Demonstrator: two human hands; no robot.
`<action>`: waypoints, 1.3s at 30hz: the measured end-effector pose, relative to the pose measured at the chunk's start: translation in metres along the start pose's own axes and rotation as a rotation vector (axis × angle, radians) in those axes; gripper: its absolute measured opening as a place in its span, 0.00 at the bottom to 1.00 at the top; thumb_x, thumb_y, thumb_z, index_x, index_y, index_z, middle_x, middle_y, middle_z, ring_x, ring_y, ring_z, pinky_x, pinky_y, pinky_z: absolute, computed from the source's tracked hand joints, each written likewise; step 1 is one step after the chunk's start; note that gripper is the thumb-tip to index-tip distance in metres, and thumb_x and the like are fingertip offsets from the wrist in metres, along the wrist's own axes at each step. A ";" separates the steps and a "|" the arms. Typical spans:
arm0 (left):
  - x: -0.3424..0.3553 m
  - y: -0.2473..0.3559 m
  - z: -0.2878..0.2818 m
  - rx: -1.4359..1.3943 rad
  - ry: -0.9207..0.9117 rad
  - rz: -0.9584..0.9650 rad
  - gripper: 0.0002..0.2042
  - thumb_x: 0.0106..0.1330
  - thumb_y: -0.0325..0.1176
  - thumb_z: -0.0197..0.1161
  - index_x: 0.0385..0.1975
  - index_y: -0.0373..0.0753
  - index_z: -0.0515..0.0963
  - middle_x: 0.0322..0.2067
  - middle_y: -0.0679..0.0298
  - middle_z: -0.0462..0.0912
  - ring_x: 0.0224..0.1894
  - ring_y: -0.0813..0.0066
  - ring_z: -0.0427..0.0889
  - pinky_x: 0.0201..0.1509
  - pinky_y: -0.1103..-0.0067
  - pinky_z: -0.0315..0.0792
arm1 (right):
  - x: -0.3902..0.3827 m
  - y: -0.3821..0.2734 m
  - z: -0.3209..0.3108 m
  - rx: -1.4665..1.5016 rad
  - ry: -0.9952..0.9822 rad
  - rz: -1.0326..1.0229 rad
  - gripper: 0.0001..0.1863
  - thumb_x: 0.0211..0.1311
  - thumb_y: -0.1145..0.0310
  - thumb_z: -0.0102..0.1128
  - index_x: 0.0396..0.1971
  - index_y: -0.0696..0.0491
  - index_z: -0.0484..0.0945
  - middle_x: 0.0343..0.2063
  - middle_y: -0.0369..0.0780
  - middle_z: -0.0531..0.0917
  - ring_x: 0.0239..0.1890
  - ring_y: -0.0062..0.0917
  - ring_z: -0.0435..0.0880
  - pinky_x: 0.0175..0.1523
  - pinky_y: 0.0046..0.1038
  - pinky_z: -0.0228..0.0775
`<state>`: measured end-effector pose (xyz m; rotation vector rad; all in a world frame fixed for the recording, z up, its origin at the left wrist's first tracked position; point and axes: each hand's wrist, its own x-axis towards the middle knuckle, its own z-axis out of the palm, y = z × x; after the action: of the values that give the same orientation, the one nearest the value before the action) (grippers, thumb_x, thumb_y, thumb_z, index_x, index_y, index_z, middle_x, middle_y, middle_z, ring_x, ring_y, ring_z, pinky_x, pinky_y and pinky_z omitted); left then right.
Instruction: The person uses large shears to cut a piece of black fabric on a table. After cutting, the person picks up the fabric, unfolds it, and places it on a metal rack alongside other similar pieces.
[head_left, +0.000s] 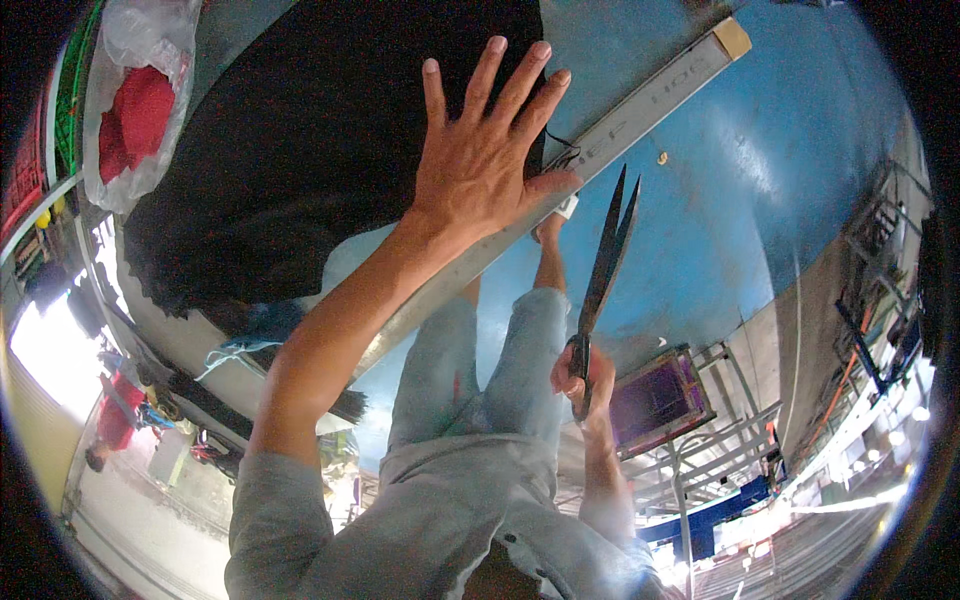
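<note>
My left hand (480, 165) is spread wide, fingers apart, over the right edge of a large black cloth (300, 130). Its thumb reaches the edge of a long pale table edge or bar (640, 105) that runs diagonally. Whether the palm presses on the cloth I cannot tell. My right hand (590, 382) is closed round the handles of large dark scissors (605, 265). Their blades point up and away, slightly apart, with no cloth between them. A few dark threads (563, 150) lie at the cloth's edge near my left thumb.
A clear plastic bag (150, 40) with red cloth (135, 115) sits at the far left. Blue floor (720, 200) stretches to the right. A purple framed panel (660, 400) and metal racks (740, 400) stand at the lower right. A person in red (120, 410) is at the left.
</note>
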<state>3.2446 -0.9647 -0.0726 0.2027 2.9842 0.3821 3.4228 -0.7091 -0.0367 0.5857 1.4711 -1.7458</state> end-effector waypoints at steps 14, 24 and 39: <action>0.049 -0.014 -0.014 0.063 0.226 -0.067 0.45 0.56 0.67 0.51 0.68 0.40 0.52 0.70 0.61 0.47 0.72 0.54 0.44 0.67 0.42 0.37 | 0.018 -0.048 -0.036 0.014 -0.031 0.025 0.31 0.38 0.45 0.77 0.29 0.54 0.70 0.17 0.30 0.72 0.16 0.12 0.66 0.19 0.18 0.52; 0.050 -0.045 -0.024 -0.295 0.242 -0.103 0.31 0.66 0.49 0.53 0.67 0.43 0.57 0.69 0.60 0.53 0.72 0.53 0.45 0.69 0.46 0.37 | 0.035 -0.090 -0.084 -0.108 -0.065 0.016 0.36 0.35 0.40 0.76 0.29 0.55 0.70 0.17 0.30 0.73 0.18 0.14 0.70 0.22 0.17 0.59; 0.042 -0.029 -0.010 -0.130 0.255 -0.208 0.41 0.61 0.66 0.46 0.69 0.46 0.53 0.71 0.58 0.44 0.73 0.52 0.38 0.68 0.43 0.33 | 0.030 -0.075 -0.080 -0.194 -0.013 -0.041 0.24 0.53 0.53 0.70 0.33 0.57 0.71 0.21 0.36 0.76 0.21 0.20 0.76 0.26 0.22 0.68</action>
<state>3.1987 -0.9883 -0.0750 -0.1822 3.1681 0.6167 3.3354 -0.6369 -0.0321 0.4453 1.6305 -1.6111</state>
